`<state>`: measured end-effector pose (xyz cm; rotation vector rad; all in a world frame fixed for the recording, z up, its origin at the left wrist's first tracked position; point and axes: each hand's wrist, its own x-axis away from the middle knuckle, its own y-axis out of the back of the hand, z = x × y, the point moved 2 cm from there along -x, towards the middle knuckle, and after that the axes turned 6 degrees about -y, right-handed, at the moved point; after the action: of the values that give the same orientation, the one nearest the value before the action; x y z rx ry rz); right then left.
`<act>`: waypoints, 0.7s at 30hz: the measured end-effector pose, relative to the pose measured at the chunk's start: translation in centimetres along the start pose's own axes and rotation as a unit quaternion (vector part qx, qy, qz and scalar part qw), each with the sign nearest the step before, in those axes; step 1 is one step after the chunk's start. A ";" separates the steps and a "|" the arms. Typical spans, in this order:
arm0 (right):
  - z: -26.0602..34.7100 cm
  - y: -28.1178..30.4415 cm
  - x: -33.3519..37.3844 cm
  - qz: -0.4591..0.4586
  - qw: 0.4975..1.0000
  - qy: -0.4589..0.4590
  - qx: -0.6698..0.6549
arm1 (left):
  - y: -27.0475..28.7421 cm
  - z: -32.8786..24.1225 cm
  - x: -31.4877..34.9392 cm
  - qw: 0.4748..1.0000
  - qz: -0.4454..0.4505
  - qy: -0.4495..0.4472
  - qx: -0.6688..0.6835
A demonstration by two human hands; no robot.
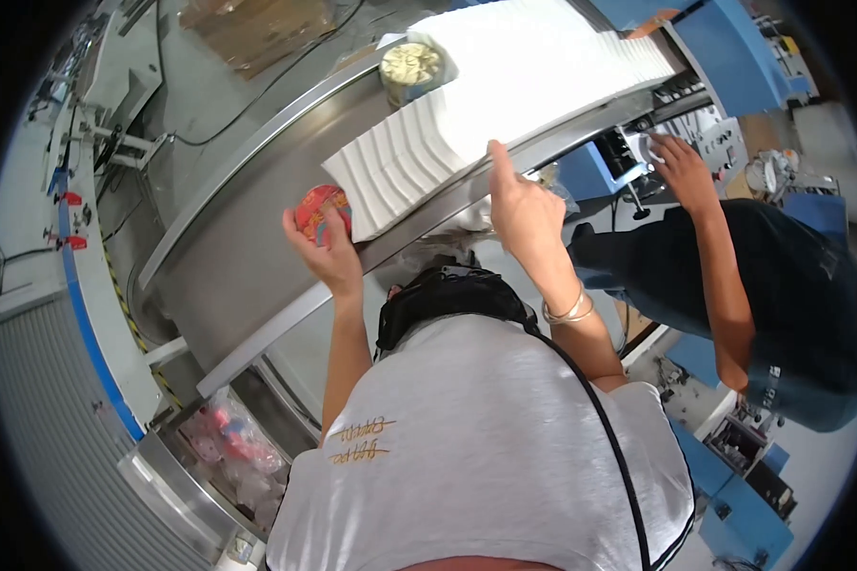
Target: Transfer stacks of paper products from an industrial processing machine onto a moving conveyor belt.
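Note:
My left hand (329,249) is closed around a round red piece (324,215) with a coloured pattern; its exact kind I cannot make out. It is held against the left end of a long row of thin white folded sheets (395,167), which lean side by side on a metal table. My right hand (527,207) is at the near side of this row. Its index finger is stretched out along the edge of the sheets, while the other fingers are curled, and nothing shows in the hand. Beyond the sheets stands a round container (412,71) with a pale yellow patterned top.
The metal table (248,228) has a raised rim on its far side. On the right, another person's hand (684,171) is over a blue machine (605,169). A bin with clear plastic bags (233,443) stands at lower left. A cardboard box (252,33) lies beyond the table.

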<state>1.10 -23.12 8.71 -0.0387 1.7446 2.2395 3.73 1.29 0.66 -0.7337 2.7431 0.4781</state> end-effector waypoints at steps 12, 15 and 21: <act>5.1 -0.5 5.9 0.271 0.906 0.175 -0.272 | 4.2 0.9 0.2 0.991 0.074 -0.077 -0.082; 6.0 -0.6 5.7 0.272 0.899 0.196 -0.281 | 3.6 0.3 0.1 0.995 0.070 -0.062 -0.047; 11.0 -0.8 4.5 0.066 0.885 0.313 -0.337 | 3.9 0.0 0.4 0.991 0.079 -0.102 -0.042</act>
<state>-1.15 -11.47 9.89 -0.9035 1.0945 3.0546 1.39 4.36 1.47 -0.4589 2.6123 0.6668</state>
